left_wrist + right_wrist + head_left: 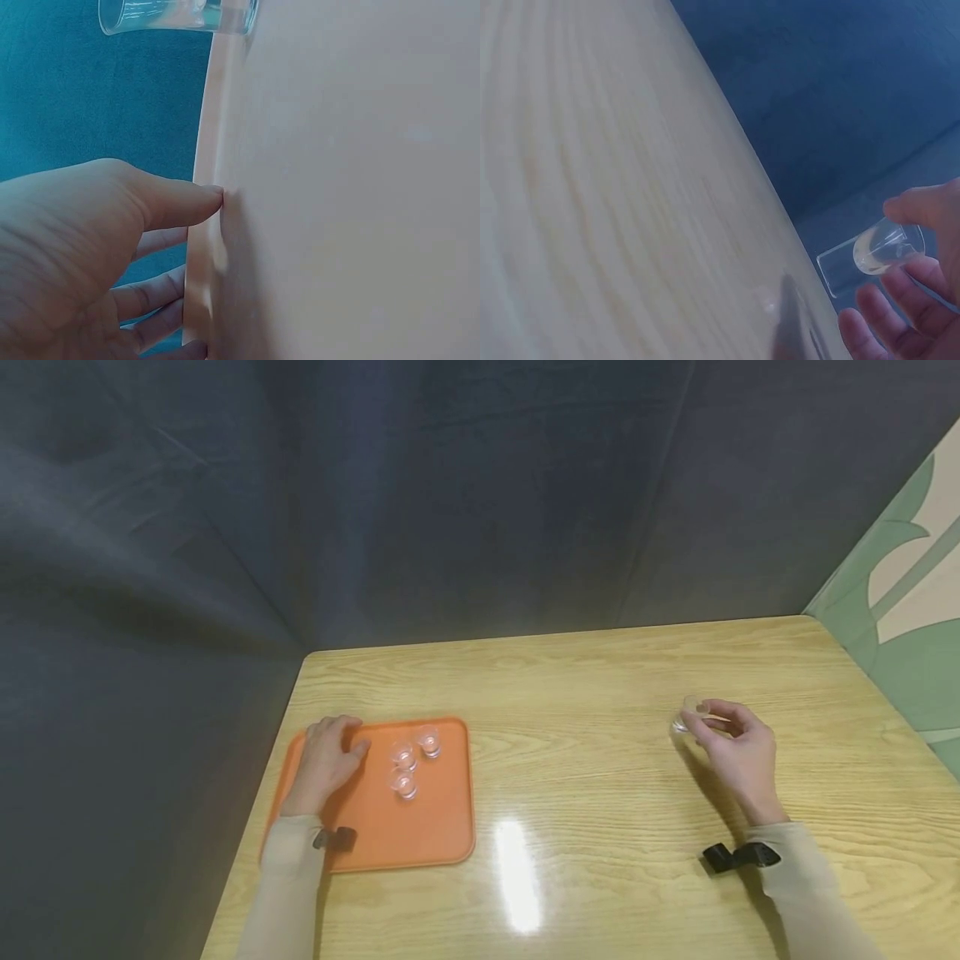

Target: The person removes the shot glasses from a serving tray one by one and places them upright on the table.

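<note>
My right hand (738, 752) pinches a small clear shot glass (877, 255) between thumb and fingertips, over the right part of the table. In the head view the glass is partly covered by the fingers. My left hand (324, 764) is at the back left of the orange tray (442, 843), thumb and fingers apart with nothing between them. Its thumb (199, 202) overlaps the tray's rim in the left wrist view. To the right of that hand, three more clear shot glasses (405, 785) stand grouped on the tray.
The wooden table (570, 693) carries the tray on its left side. Dark curtains (480, 510) hang behind the table and along its left edge. On the right is a wall with a green leaf pattern (900, 585). A bright reflection lies on the tabletop.
</note>
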The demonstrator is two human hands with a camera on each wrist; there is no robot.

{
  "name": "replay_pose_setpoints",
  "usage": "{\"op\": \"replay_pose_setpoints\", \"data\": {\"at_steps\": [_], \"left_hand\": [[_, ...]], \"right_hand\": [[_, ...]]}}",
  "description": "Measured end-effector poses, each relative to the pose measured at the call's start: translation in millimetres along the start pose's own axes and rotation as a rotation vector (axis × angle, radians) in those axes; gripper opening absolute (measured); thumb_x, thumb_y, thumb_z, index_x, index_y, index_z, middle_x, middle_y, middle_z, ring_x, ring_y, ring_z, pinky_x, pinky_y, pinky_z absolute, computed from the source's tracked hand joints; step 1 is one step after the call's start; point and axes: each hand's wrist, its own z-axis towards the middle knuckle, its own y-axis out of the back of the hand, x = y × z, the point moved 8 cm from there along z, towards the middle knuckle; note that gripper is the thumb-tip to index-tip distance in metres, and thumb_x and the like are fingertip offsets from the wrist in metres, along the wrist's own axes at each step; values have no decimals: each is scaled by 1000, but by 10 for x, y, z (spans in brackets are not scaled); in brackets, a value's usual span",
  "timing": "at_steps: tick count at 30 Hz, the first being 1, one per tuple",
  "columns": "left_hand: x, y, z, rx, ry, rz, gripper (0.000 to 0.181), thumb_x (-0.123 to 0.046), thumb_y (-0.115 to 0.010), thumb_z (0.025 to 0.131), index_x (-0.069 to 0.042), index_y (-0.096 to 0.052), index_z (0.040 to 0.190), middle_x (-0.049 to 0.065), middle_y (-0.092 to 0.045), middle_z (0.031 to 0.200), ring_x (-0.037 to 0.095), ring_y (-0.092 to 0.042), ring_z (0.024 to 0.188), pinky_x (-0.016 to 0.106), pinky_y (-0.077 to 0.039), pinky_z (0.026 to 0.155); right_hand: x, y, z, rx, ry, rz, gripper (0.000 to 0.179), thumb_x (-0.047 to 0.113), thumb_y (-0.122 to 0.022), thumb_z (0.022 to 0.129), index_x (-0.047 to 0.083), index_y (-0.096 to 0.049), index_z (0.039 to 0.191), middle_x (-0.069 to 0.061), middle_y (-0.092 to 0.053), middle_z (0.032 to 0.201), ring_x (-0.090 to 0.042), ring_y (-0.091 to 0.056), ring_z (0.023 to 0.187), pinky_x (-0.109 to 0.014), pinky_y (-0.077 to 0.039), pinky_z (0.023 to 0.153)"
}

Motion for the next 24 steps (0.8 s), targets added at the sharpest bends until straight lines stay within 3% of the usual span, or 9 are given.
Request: {"op": "replay_pose_setpoints", "data": {"at_steps": [11, 24], "left_hand": [[4, 10, -20, 9, -3, -20, 43, -19, -68, 102, 2, -62, 138, 30, -59, 143, 51, -46, 134, 64, -40, 111], [0, 8, -5, 14, 1, -24, 43, -19, -68, 102, 2, -62, 139, 30, -58, 144, 51, -45, 135, 63, -40, 112]], "right_hand": [[-223, 292, 126, -97, -168, 93, 27, 25, -85, 92, 21, -72, 115, 26, -66, 99, 13, -66, 85, -6, -51, 67], [-325, 404, 150, -107, -170, 27, 26, 28, -83, 93, 25, -68, 115, 29, -63, 98, 19, -63, 81, -4, -49, 67]]}}
